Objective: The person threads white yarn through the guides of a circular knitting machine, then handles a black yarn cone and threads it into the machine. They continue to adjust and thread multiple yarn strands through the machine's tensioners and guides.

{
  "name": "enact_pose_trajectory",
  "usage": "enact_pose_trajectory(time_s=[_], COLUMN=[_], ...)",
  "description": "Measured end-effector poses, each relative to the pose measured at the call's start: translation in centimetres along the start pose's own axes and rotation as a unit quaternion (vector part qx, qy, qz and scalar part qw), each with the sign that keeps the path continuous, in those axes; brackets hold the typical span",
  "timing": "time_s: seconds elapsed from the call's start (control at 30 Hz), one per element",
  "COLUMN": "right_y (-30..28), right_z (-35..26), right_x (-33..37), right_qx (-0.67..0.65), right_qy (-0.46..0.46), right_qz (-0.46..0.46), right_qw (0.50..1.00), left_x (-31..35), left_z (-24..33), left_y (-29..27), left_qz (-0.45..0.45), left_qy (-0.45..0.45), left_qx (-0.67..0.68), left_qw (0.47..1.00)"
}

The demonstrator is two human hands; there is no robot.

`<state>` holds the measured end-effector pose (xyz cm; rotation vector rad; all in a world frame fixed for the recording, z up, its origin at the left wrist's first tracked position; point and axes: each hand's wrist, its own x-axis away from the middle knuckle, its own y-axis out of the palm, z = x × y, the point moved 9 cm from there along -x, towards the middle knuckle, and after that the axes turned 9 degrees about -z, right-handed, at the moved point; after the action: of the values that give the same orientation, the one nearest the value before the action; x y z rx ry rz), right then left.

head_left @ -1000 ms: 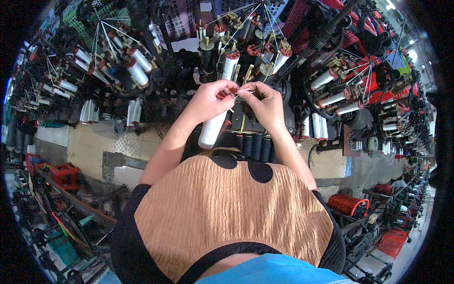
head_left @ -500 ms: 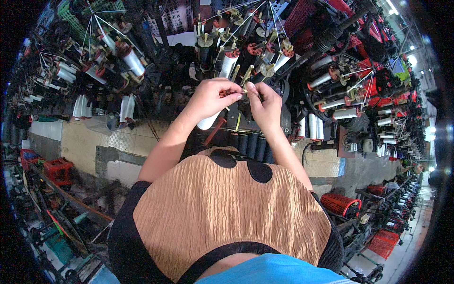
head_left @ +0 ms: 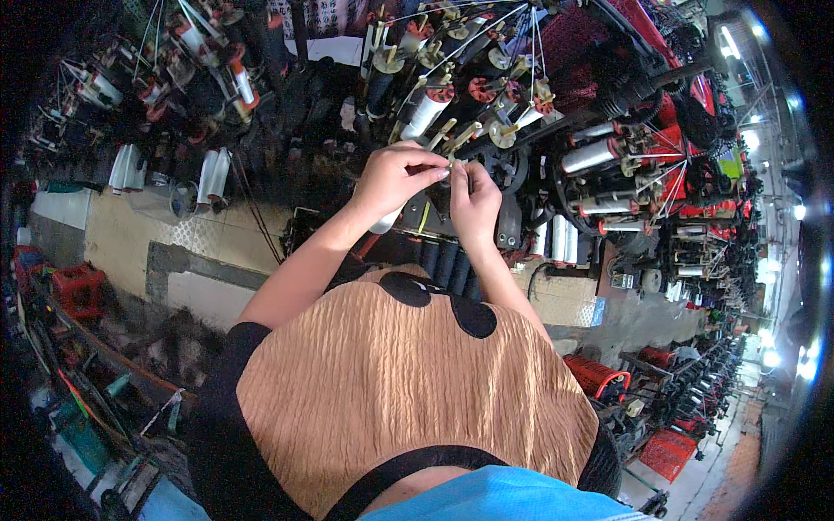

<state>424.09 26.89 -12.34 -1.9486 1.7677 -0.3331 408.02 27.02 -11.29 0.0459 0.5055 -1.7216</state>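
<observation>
Hands (head_left: 393,180) (head_left: 475,206), two, together in a fingertip pinch near one red-topped white spool (head_left: 426,114)

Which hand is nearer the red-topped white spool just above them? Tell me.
Left. The left hand is just below the white spool in the picture; the right hand is lower and farther to the right.

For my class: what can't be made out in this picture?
In the head view:
- What, if anything, the left grip and right grip pinch: too small to tell.
- Whether the white piece below the left grip joins the white spool above: the left grip hides between.
- The patterned sheet: cut off by the top edge.
</observation>
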Motion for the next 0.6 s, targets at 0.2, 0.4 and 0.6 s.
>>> enact_pose_trajectory(time_s=[0.2, 0.4, 0.6], right_y=[0.0, 2.6, -0.4], right_z=[1.7, 2.5, -0.4], right_x=[-0.4, -2.7, -3.8], right_qx=[-0.024, 0.183, 0.125], right_qy=[-0.002, -0.058, -0.069], right_qz=[0.053, -0.032, 0.000], right_qw=[0.998, 0.981, 0.990], left_x=[0.5, 0.9, 1.3], left_z=[-1.3, -1.8, -0.8], left_y=[-0.3, -1.3, -0.4], left_qz=[0.074, 0.153, 0.176], left_qy=[-0.001, 0.014, 0.063], left_qx=[-0.042, -0.145, -0.219], left_qw=[0.996, 0.977, 0.958])
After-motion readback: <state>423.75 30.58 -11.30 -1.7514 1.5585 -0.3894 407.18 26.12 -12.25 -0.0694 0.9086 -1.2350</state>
